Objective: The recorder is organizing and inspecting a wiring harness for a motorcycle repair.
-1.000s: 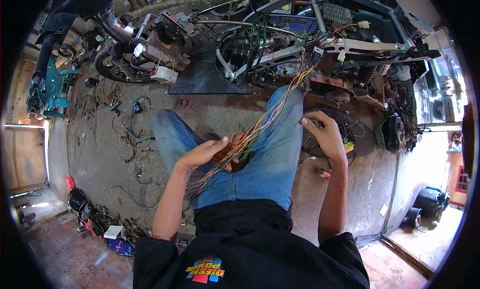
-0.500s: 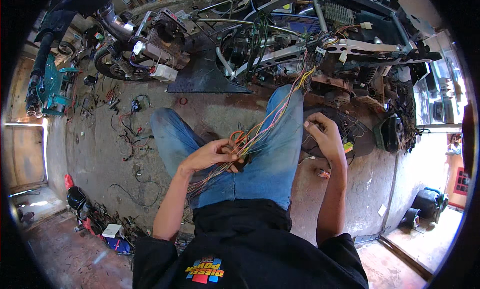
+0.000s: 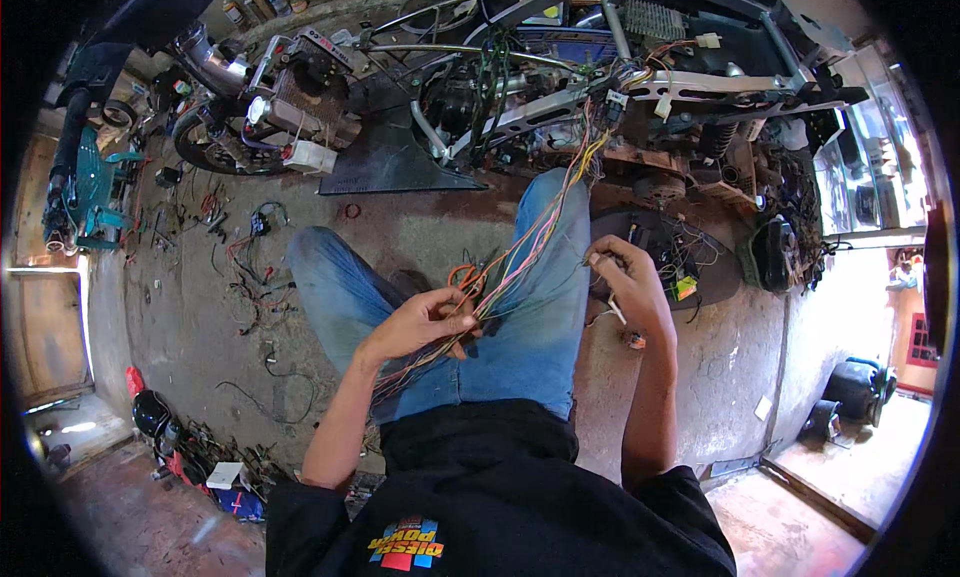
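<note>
A bundle of thin multicoloured wires (image 3: 535, 247) stretches from the motorcycle frame (image 3: 690, 81) down across my jeans to my lap. My left hand (image 3: 425, 325) is closed round the lower part of this bundle, between my thighs. An orange looped piece (image 3: 463, 276) pokes up beside those fingers; its kind is unclear. To the right of my right knee, my right hand (image 3: 628, 282) pinches a thin wire between thumb and fingertips. That strand seems to run back to the bundle by my left hand. A small white piece (image 3: 617, 310) shows beneath my right hand.
Beyond my knees stands the stripped motorcycle, with a dark flat panel (image 3: 400, 157) leaning below it. A dark mat-like piece (image 3: 715, 262) with wires lies at the right. Loose wires (image 3: 265, 297) and small parts litter the floor at left. A front wheel (image 3: 200, 137) stands far left.
My right hand has come slightly down toward me, its fingertips now pinched at the knee's edge. My left hand keeps its hold on the bundle. The whole view has shifted a little.
</note>
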### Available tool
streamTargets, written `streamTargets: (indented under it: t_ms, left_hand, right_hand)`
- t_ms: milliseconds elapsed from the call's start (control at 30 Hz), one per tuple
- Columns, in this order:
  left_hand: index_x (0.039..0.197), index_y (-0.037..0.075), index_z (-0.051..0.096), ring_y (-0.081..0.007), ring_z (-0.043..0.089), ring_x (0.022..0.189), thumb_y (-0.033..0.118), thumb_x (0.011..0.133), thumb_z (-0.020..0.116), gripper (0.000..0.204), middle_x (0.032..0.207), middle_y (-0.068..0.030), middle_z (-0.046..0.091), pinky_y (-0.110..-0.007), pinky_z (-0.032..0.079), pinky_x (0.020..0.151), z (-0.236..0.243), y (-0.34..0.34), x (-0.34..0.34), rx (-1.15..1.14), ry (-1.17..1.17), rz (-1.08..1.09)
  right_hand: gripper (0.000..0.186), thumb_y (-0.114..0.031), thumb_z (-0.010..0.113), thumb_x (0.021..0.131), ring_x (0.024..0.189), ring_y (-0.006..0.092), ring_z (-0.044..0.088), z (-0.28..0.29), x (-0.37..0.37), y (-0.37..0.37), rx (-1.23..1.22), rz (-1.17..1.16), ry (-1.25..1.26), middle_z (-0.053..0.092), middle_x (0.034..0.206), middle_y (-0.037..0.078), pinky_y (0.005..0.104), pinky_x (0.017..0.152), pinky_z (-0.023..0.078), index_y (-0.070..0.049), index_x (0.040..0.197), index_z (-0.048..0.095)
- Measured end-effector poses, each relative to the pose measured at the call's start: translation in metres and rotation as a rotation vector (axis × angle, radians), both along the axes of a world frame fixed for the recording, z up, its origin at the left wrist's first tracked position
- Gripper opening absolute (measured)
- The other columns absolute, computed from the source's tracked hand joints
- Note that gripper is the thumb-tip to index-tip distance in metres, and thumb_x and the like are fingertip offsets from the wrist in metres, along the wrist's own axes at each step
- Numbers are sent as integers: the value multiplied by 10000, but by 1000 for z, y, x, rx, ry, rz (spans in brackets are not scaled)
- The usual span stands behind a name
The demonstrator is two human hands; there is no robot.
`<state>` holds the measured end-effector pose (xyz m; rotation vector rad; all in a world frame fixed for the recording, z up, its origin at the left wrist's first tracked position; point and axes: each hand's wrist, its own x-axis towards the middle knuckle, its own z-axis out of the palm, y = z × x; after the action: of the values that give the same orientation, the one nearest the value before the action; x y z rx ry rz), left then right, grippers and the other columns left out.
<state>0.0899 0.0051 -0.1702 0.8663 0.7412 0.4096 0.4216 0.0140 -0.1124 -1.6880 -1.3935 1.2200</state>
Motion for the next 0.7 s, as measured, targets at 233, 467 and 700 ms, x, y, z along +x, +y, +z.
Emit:
streamTargets:
  t_ms: [233,467,700]
  left_hand:
    - [1063,-4,605,-200,737,795,197,1043,607,202,1049,-171,731,-335,607,731,-7,-1,-3,-36,35,-56]
    - [1120,-9,590,-236,744,863,250,1085,515,271,1110,-195,725,-363,609,780,-10,-5,-14,-120,-62,-55]
    - [1094,10,547,-267,746,856,284,1110,438,295,1141,-224,715,-369,610,734,-8,-8,-16,-158,-102,-27]
  right_hand:
    - [178,-155,613,975,634,29,394,2,-1,-4,-38,-6,40,488,696,-62,239,555,310,14,1005,662]
    - [183,-157,605,984,710,31,455,10,-8,-4,-69,-4,78,549,771,-42,220,633,369,15,1022,657]
    - [171,-164,607,982,738,34,447,17,-7,-2,-94,-2,67,530,792,-52,222,660,369,-4,1008,661]
